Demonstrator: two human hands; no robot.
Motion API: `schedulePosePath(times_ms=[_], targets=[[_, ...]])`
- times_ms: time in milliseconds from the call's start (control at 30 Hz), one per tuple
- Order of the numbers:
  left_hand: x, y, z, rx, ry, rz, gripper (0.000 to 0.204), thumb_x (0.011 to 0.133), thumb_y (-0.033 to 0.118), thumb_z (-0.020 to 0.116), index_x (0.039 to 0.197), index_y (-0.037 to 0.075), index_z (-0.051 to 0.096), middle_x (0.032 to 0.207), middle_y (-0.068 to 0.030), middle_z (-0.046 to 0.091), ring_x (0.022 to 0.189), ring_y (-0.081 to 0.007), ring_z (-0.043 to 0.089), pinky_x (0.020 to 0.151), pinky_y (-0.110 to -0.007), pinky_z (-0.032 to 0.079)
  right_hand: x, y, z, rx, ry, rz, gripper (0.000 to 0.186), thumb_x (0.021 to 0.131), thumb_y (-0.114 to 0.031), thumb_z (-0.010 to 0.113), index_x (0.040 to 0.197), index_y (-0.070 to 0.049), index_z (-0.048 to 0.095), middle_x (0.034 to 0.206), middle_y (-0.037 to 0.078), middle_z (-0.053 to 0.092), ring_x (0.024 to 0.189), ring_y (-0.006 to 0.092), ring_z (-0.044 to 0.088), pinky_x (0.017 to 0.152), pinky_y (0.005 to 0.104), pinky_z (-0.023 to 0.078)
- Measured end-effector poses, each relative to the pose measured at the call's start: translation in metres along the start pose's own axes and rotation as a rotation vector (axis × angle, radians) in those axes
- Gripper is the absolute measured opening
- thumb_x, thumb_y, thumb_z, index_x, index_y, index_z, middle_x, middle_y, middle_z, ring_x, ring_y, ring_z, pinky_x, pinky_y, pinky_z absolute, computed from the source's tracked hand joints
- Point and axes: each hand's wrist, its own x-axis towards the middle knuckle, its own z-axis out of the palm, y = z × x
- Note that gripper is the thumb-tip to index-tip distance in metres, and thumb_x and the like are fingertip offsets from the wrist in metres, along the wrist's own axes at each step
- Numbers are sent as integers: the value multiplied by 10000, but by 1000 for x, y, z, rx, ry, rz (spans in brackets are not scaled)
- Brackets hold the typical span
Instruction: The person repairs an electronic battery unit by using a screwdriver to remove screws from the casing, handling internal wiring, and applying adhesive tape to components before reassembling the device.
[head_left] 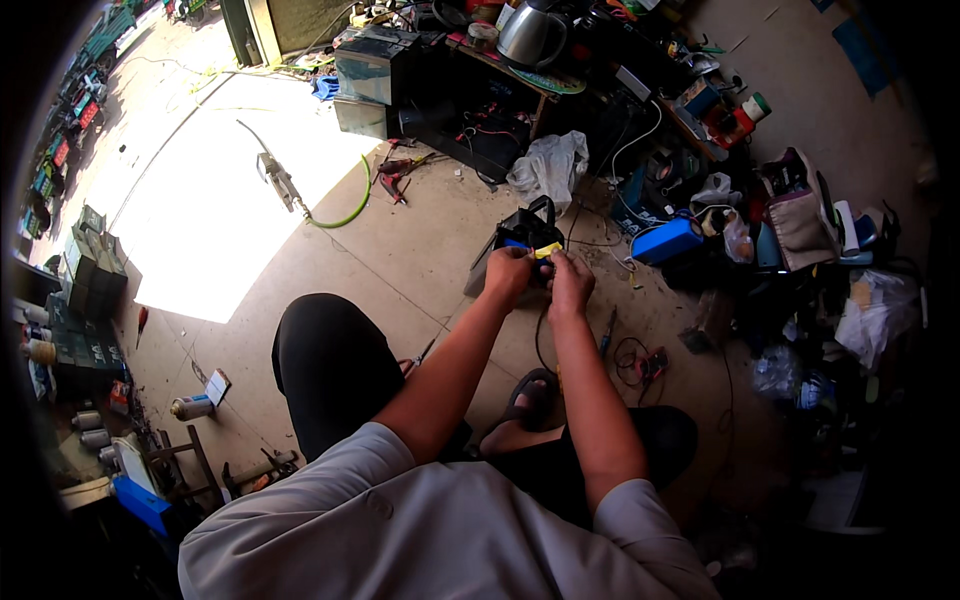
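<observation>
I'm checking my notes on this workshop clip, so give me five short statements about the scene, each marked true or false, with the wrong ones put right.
1. The left hand and right hand meet at a yellow piece. True.
2. The green hose lies to the right of the hands. False: the green hose lies on the floor to their left.
3. A metal kettle is farther from the person than the hands. True.
4. The crumpled bag just beyond the hands is bright red. False: the crumpled bag is whitish.
5. The person's shirt is black. False: the shirt is grey.
</observation>
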Motion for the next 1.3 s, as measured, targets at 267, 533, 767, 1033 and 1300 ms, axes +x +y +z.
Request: schedulePosePath(times_ms=[267,533,767,1033,1300], targets=[[2,-3,2,97,22,37,244,1017,214,668,1051,-13,752,734,-47,691,559,-117,610,502,-288,442,13,10,-7,-89,-34,-89,200,975,-164,694,1014,30,718,873,49,728,649,110,663,616,276,523],[33,-41,7,327,226,179,279,997,214,688,950,-50,764,729,-92,705,582,-160,631,539,-342,494,11,6,-5,153,13,135,126,929,-134,694,950,-10,707,845,49,707,662,112,658,505,240,423],[34,-41,13,336,273,120,281,941,270,740,923,-8,784,823,-227,748,777,-362,759,726,-458,577,16,7,-14,354,-17,276,91,932,-138,697,992,-71,684,805,18,678,655,91,613,482,207,396],[4,-19,9,-12,129,126,134,936,82,740,1006,-31,755,819,-104,748,650,-179,714,629,-339,565,2,-9,-10,335,-20,294,117,945,-173,723,1008,-79,693,831,10,687,667,81,630,490,199,413],[-9,-10,3,10,32,123,207,942,106,762,1064,-58,728,905,-80,748,759,-117,676,671,-295,543,-2,5,-3,-204,-174,-260,242,989,-243,711,1055,-10,724,877,77,750,644,172,689,596,301,525]])
